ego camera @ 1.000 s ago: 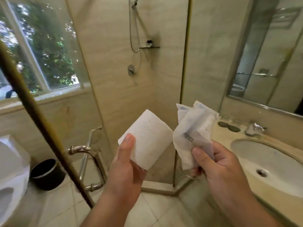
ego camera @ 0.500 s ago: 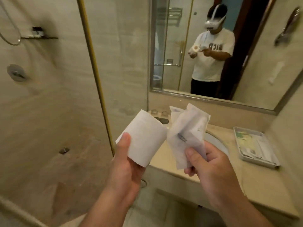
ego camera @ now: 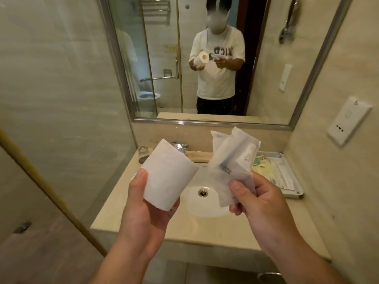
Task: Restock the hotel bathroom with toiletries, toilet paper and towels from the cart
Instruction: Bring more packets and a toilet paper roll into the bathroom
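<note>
Head view: the left hand (ego camera: 147,203) grips a toilet paper roll (ego camera: 168,175), thumb on its side and fingers curled beneath, above the left part of the table (ego camera: 114,210). The right hand (ego camera: 258,201) pinches a bunch of white toiletry sachets (ego camera: 233,160) between thumb and fingers, over the sink basin (ego camera: 205,208). At 3 o'clock from the basin, a tray (ego camera: 295,194) of toiletries sits on the table. The mirror (ego camera: 266,58) at 12 o'clock reflects the person.

soft, even, warm light with faint shadows; a small glare sits on the tap (ego camera: 180,145) just below the mirror (ego camera: 160,48). the wall (ego camera: 51,99) left of the mirror and the socket (ego camera: 348,119) right of it are smeared, and lines bow at the edges.
</note>
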